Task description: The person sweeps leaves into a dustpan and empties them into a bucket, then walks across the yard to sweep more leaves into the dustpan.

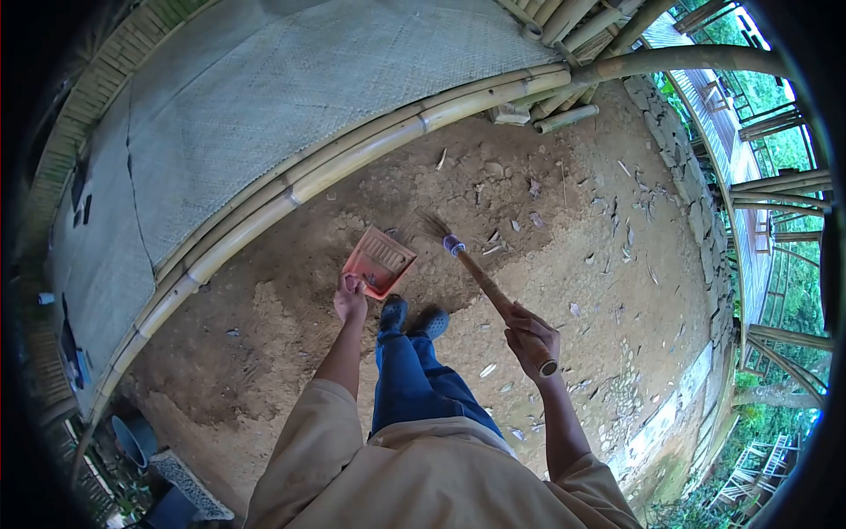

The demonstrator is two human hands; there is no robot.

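My left hand [350, 298] grips the rim of an orange-red dustpan [380, 260] held low over the dirt ground. My right hand [531, 337] is closed around the wooden handle of a hand broom [480, 278]. The broom's brush end [434, 225] points toward the dustpan and sits just to its right. Dry leaves and bits of debris [493, 242] lie on the soil near the brush. My feet in blue shoes [412, 319] stand just behind the dustpan.
A raised bamboo platform edge [352, 159] with a woven mat [264, 88] curves across the left. A stone wall [696, 203] borders the ground on the right. Blue containers [134, 438] stand at the lower left. Bamboo pieces [564, 116] lie near the platform corner.
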